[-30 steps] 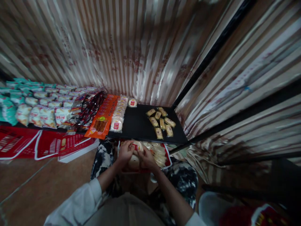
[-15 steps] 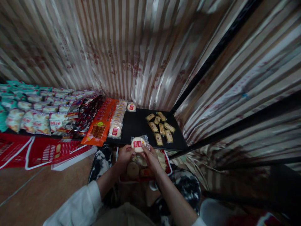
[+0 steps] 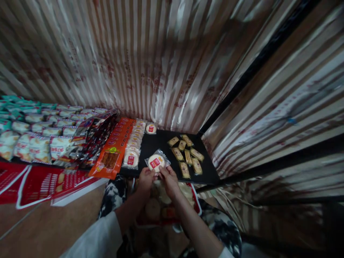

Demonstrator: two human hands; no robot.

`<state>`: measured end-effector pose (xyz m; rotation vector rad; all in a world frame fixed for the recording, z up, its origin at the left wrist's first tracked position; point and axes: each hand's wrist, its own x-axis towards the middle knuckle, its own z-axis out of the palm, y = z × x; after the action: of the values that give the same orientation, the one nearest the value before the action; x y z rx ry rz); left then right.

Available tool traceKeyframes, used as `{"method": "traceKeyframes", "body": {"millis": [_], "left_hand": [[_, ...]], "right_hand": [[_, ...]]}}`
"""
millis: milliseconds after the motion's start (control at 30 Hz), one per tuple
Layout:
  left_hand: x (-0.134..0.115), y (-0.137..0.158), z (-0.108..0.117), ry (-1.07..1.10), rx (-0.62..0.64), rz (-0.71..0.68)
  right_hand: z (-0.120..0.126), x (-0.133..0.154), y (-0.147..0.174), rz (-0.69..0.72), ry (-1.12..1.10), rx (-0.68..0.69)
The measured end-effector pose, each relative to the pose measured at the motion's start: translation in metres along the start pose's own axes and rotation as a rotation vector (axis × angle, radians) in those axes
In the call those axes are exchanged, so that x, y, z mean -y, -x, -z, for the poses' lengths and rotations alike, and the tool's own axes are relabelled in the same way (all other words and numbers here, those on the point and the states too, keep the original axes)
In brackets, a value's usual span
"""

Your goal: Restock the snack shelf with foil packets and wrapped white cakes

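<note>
Between my two hands is a round white cake in a clear wrapper with a red label (image 3: 155, 163), held over the front edge of the black table (image 3: 152, 143). My left hand (image 3: 146, 178) pinches its lower left edge. The thumb of my right hand (image 3: 168, 178) presses on its lower right side, with the fingers around behind. Left of it lies a row of similar wrapped round cakes (image 3: 131, 159). One more wrapped cake (image 3: 151, 128) sits alone at the back. Below my hands, a red-rimmed tray (image 3: 198, 204) on my lap holds more packaged food, partly hidden by my forearms.
Several yellow wrapped pastries (image 3: 187, 157) lie loosely on the table's right side. Farther left are an orange snack packet (image 3: 113, 150), dark red packets (image 3: 100, 130) and rows of white bags (image 3: 40, 148). A black pole (image 3: 233, 87) slants up at the right before striped sheeting.
The wrapped cake has moved slightly farther over the table and tilted, still in both hands. The view has shifted a little, so the table sits lower.
</note>
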<state>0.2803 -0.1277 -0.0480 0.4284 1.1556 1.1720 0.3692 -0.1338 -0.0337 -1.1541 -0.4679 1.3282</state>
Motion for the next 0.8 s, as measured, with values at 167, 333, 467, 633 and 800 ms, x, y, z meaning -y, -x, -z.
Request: {"method": "traceKeyframes", "body": {"millis": [167,333,467,633,800], "left_hand": [[-0.022,-0.013,-0.019,-0.109,-0.067,0.104],[-0.034,-0.031,-0.032,-0.211,-0.182,0.036],[-0.048,-0.045,-0.043,-0.292,-0.119,-0.024],[-0.066,-0.068,-0.062,-0.301,0.017,-0.105],[-0.081,-0.1,-0.076,-0.274,0.06,-0.099]], "right_hand": [[0.001,0.009,-0.044,0.08,0.209,-0.094],[-0.004,0.018,-0.105,0.244,0.403,-0.136],[-0.018,0.021,-0.154,0.31,0.543,-0.113],[-0.038,0.024,-0.202,0.386,0.745,-0.122],[-0.052,0.028,-0.232,0.4,0.805,-0.125]]}}
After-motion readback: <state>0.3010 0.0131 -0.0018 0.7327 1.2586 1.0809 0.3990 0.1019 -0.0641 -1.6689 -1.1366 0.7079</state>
